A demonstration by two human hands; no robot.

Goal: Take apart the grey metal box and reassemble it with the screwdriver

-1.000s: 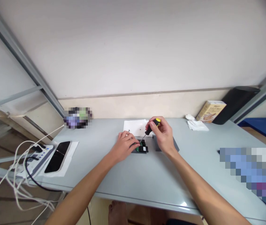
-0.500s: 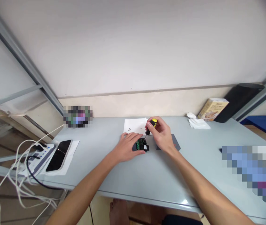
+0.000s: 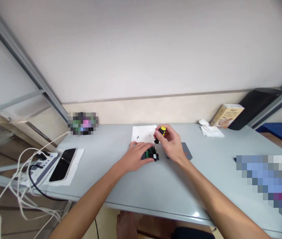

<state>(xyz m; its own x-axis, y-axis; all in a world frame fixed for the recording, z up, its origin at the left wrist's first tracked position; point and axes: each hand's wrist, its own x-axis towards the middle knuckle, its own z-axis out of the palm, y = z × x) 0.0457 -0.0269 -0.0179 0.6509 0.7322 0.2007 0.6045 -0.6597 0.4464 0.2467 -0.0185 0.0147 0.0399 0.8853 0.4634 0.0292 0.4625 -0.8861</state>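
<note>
Since a second ago, the left hand (image 3: 137, 156) has opened wider around the circuit board (image 3: 147, 154), its thumb now along the near edge instead of up by the screwdriver tip. It holds the board between that thumb and its outstretched fingers, which lie close together across the far side. On the desk (image 3: 155, 186), the board lies with its green part and a black block showing beside the palm.

Above the board, the right hand (image 3: 172, 142) pinches the black-and-yellow handle of the screwdriver (image 3: 163, 130) between thumb and fingers. Its shaft slants down to the board, where the tip appears to touch, though the contact is too small to see clearly.

Just beyond the board, white paper (image 3: 143, 132) carries a few small dark pieces (image 3: 138, 137). A gray plate (image 3: 186, 151) lies to the right of the board, partly under the right hand. Well to the board's left are a phone (image 3: 63, 165) and a power strip (image 3: 42, 167); far to its right, crumpled tissue (image 3: 211, 130) lies by a yellowish box (image 3: 227, 116).
</note>
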